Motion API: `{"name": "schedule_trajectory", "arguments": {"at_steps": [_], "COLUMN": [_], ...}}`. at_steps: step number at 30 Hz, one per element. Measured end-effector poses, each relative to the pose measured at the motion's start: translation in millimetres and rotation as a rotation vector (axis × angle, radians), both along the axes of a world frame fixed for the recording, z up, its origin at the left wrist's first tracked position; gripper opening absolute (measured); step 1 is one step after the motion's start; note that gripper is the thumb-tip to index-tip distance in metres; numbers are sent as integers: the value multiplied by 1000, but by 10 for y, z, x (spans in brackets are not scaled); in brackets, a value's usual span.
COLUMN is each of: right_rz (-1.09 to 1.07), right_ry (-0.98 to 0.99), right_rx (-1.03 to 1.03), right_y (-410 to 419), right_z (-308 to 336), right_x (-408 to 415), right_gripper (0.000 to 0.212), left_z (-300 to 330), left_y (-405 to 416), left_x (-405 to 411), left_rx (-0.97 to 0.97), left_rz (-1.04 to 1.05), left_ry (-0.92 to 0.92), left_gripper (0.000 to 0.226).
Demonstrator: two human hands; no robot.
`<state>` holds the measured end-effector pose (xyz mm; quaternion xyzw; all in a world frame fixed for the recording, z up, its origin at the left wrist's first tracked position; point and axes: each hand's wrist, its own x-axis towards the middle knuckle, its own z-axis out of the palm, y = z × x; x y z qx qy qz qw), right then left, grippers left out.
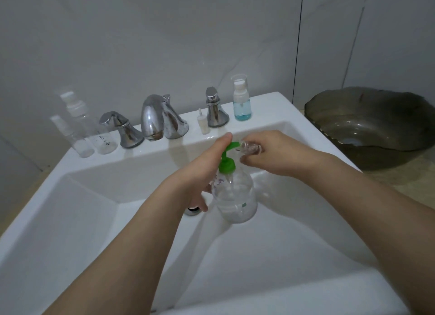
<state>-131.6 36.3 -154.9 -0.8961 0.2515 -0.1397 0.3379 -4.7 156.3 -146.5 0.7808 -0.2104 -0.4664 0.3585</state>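
So that liquid can probably go straight in, the right hand (266,155) pinches a small clear bottle (249,148) at the green nozzle (233,146), while the left hand (200,173) grips the pump bottle (235,197) over the sink (94,220).

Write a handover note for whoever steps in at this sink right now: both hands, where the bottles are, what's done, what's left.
Left hand: grips the pump bottle over the sink, one finger on the green pump head.
Right hand: holds the small clear bottle, its mouth at the pump's nozzle.
Done: the bottles are lined up; whether any liquid has gone in cannot be told.
Left: probably pump to fill the small bottle, then close it. A white pump piece on the ledge may be its top.
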Motion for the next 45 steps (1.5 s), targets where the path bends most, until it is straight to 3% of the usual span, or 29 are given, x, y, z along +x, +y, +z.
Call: {"name": "schedule_trajectory", "arguments": {"at_steps": [11,17,22,32,41,45], "right_rz": [1,-2,0,-3,-12,-17], "right_ry": [-7,-19,-3,108,39,10], "right_rx": [99,77,10,-81,-68,-68], "right_y": [2,-2,-10,0,14,21], "right_z": [-25,-31,-41,-23,2,24], "right_x": [40,51,58,44,46,41], "right_gripper": [10,10,3,11,8,10], "left_z": [-29,-124,-174,-176,-181,-177], "left_y": [98,128,123,125,113,132], "left_x": [142,140,163,153,238,275], "left_rx": [-104,-150,-155,-202,-162,-186], "left_rz": [-162,-204,-203,-171,-237,-251], "left_ry": [213,362,395,369,504,546], "left_gripper": [66,75,79,61,82,81]}}
